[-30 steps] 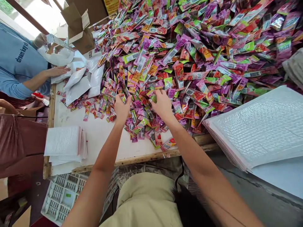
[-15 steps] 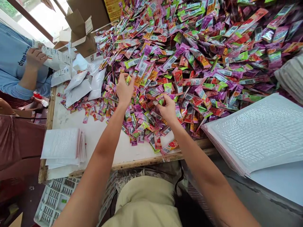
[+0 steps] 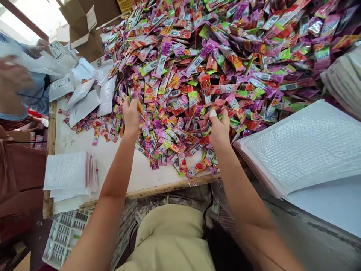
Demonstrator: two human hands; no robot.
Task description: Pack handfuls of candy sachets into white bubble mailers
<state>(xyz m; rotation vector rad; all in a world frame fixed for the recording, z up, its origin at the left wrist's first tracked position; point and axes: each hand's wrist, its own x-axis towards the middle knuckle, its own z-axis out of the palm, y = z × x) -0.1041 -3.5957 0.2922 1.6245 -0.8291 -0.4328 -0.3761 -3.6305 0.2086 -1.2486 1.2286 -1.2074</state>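
Observation:
A big heap of small, bright stick sachets in purple, pink, green, orange and red covers the table. At the heap's left front, my left hand is closed, with bits of yellow and green sachet showing at its fingers. My right hand is farther right in the heap, its thumb and fingers closed around sachets, a reddish one showing at the tips. The fingers partly hide what each hand holds.
White bubble mailers are stacked at the left front; larger ones lie at the right. Filled white packets sit beside the heap near an open carton. Another person's blurred hand is at far left. A white crate stands below.
My hands have moved apart: the left to the left and slightly down, the right to the right. The view has shifted a little. At left, the other person's hand has moved, blurred.

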